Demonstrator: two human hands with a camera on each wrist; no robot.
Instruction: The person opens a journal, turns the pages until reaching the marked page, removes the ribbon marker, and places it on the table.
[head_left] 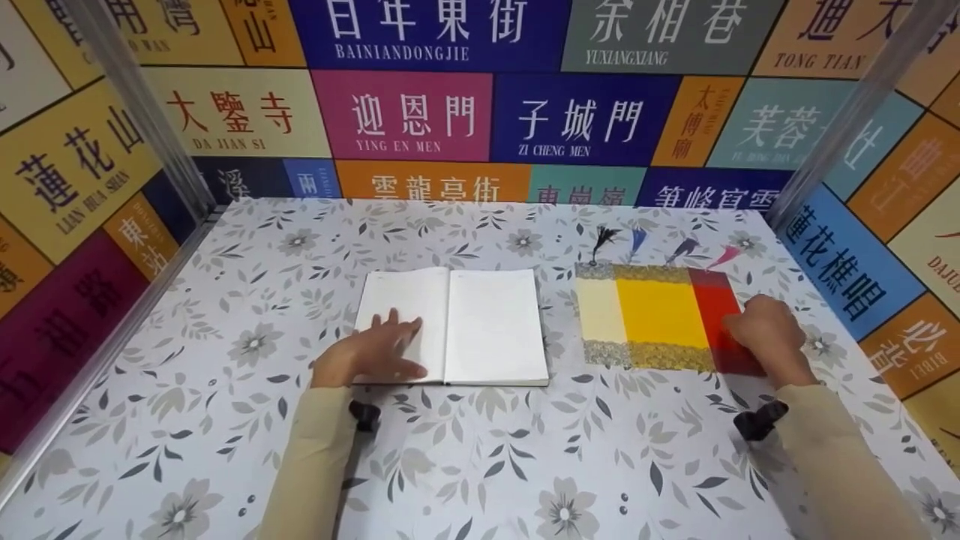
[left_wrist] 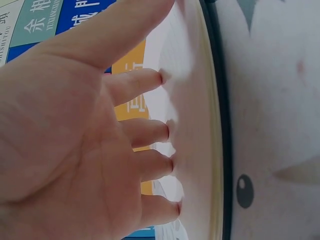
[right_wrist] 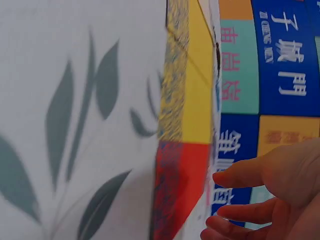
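An open notebook [head_left: 496, 322] with blank white pages and a dark cover lies flat on the table. My left hand [head_left: 375, 349] rests on its left page, fingers spread; in the left wrist view the fingertips [left_wrist: 168, 131] touch the paper. To the right lie several tasselled bookmarks side by side: a cream bookmark [head_left: 602, 313], a yellow area [head_left: 660, 311] with glittery gold ends, and a red bookmark [head_left: 712, 311]. Over the red one's right edge is my right hand [head_left: 769, 334]. Its thumb and fingers stand apart in the right wrist view; whether they touch the bookmark is unclear.
A white table [head_left: 480, 465] with grey leaf and flower print carries everything. Panels with coloured Chinese signs [head_left: 405, 116] rise behind and at both sides. Black, blue, greyish and pink tassels [head_left: 726, 257] extend from the bookmarks' far ends.
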